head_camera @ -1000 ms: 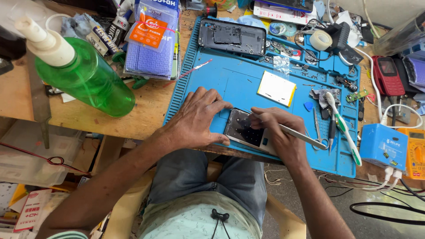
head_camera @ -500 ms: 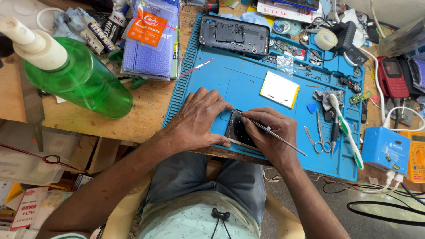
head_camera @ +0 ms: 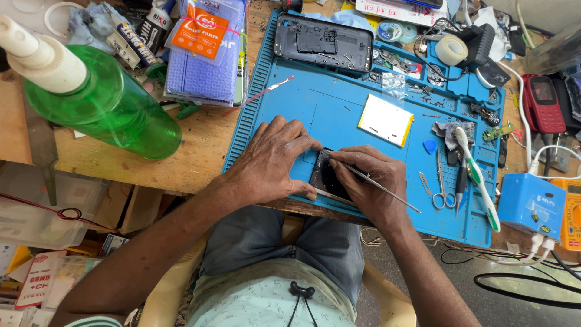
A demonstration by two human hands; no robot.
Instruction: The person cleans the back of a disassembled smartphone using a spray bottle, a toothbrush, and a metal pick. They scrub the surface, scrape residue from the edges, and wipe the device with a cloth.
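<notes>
A dark phone part (head_camera: 327,175) lies flat on the blue work mat (head_camera: 339,115) near its front edge. My left hand (head_camera: 269,160) presses down on the mat and the part's left side, fingers spread. My right hand (head_camera: 372,184) covers the part's right side and holds thin metal tweezers (head_camera: 381,189), whose tips meet the part near its top edge. Most of the part is hidden between the two hands.
An opened phone body (head_camera: 324,42) sits at the mat's back. A flat white and yellow battery (head_camera: 385,120), scissors (head_camera: 440,184), a toothbrush (head_camera: 478,178) and small parts lie to the right. A green spray bottle (head_camera: 100,103) stands on the wooden bench at left.
My right hand has turned the tweezers and slid closer over the part, so the tips now rest at its top edge. My left hand has stayed in place.
</notes>
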